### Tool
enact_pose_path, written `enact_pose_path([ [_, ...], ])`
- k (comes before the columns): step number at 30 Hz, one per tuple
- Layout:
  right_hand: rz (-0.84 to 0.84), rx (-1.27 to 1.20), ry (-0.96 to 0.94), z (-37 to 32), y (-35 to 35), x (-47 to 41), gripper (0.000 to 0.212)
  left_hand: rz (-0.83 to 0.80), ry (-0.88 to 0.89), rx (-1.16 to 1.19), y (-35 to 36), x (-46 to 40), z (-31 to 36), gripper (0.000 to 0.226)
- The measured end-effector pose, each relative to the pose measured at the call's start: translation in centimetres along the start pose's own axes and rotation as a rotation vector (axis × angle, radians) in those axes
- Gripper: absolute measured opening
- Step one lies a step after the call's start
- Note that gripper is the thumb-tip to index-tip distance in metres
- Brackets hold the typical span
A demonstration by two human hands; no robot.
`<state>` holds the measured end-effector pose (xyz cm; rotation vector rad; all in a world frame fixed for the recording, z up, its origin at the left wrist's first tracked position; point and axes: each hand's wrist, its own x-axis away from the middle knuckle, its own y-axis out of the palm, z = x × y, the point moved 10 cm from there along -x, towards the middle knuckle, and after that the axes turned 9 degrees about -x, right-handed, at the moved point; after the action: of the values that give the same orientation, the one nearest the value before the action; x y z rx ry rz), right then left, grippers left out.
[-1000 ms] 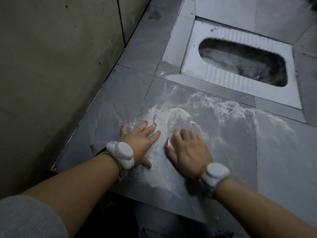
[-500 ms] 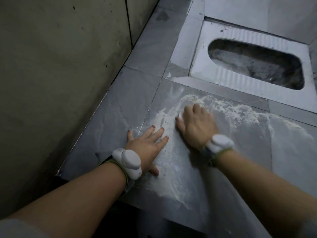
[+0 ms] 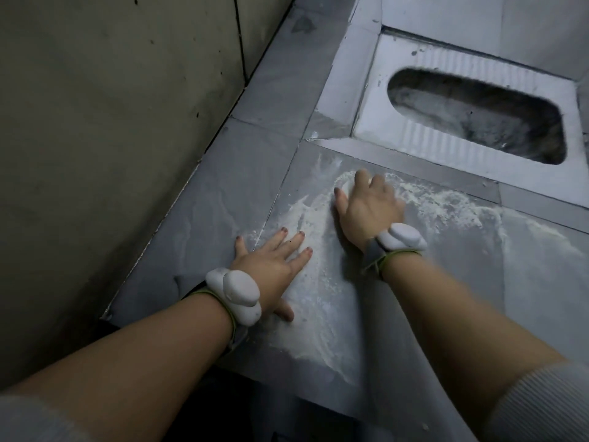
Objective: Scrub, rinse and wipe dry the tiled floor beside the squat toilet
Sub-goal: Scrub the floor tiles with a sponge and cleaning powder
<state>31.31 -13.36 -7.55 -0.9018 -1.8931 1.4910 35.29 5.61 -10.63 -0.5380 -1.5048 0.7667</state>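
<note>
Tiled floor [image 3: 242, 186] foamy; right hand [image 3: 369, 208] near toilet edge [image 3: 414, 161].

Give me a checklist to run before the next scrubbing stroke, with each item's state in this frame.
1. Left hand braced flat on the floor tile, fingers spread: ok.
2. Right hand pressing down in the white foam: ok.
3. What the right hand holds: cannot tell; only a pale bit shows under the curled fingers.
4. Foam covers the tile ahead, toward the squat toilet: ok.
5. Tile by the wall scrubbed: not ok, almost no foam there.
6. Rinsing begun: not ok, foam remains all over.
</note>
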Motion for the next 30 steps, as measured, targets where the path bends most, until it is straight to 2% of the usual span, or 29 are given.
enact_pose_path([
  [3, -0.047, -0.034, -0.076, 0.0, -0.3, 3.8, 0.043, -0.001, 0.003, -0.011, 0.0, 0.2, -0.1, 0.112],
  [5, -0.082, -0.020, -0.044, 1.7, -0.7, 7.1, 0.044, 0.017, 0.013, -0.026, -0.4, 0.4, 0.1, 0.112],
  [8, -0.125, -0.069, 0.210, 5.8, -1.1, 10.3, 0.051, 0.029, 0.015, -0.053, -0.6, 0.6, 0.2, 0.110],
  [10, -0.170, -0.218, 0.390, 8.2, -1.2, 11.9, 0.053, 0.046, 0.018, -0.070, -0.6, 0.7, 0.4, 0.110],
  [11, -0.167, -0.286, 0.412, 8.7, -1.5, 12.5, 0.052, 0.054, 0.028, -0.076, -0.6, 0.9, 0.6, 0.109],
  [15, -0.213, -0.303, 0.278, 8.1, -3.0, 14.9, 0.044, 0.091, 0.085, -0.121, -0.9, 1.1, 1.4, 0.106],
  [17, -0.238, -0.232, 0.207, 8.4, -4.3, 16.5, 0.035, 0.102, 0.107, -0.142, -1.2, 1.2, 2.0, 0.104],
  [20, -0.200, -0.090, -0.104, 6.9, -6.7, 17.2, 0.037, 0.097, 0.122, -0.173, -1.2, 1.4, 2.4, 0.104],
  [23, -0.373, -0.004, -0.481, 4.8, -5.2, 17.1, 0.057, 0.090, 0.106, -0.208, -1.1, 1.3, 1.9, 0.108],
  [24, -0.438, 0.028, -0.547, 4.4, -4.5, 16.9, 0.059, 0.092, 0.097, -0.222, -1.2, 1.2, 1.7, 0.109],
  [26, -0.502, 0.065, -0.606, 3.6, -3.4, 16.1, 0.055, 0.095, 0.080, -0.225, -1.3, 1.2, 1.4, 0.111],
  [28, -0.465, 0.093, -0.616, 2.4, -3.1, 15.5, 0.051, 0.095, 0.069, -0.197, -1.2, 1.3, 1.0, 0.112],
  [30, -0.449, 0.079, -0.589, 1.2, -2.8, 15.9, 0.061, 0.098, 0.063, -0.168, -1.0, 1.3, 0.6, 0.112],
])
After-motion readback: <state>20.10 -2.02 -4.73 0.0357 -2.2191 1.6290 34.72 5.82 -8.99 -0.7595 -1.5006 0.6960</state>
